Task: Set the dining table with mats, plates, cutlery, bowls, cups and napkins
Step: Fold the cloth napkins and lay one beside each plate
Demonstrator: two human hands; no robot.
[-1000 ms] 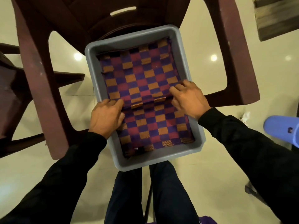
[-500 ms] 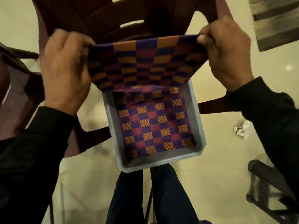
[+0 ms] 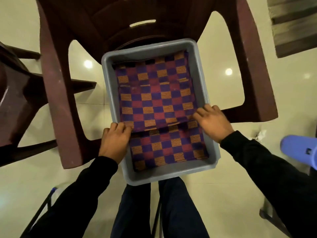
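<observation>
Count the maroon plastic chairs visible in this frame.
2. One maroon chair stands ahead with the grey tub on its seat; a second chair is cut off at the left edge. Others may lie out of frame.

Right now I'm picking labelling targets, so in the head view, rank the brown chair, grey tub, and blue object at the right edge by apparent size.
1. brown chair
2. grey tub
3. blue object, cut off by the frame
</observation>
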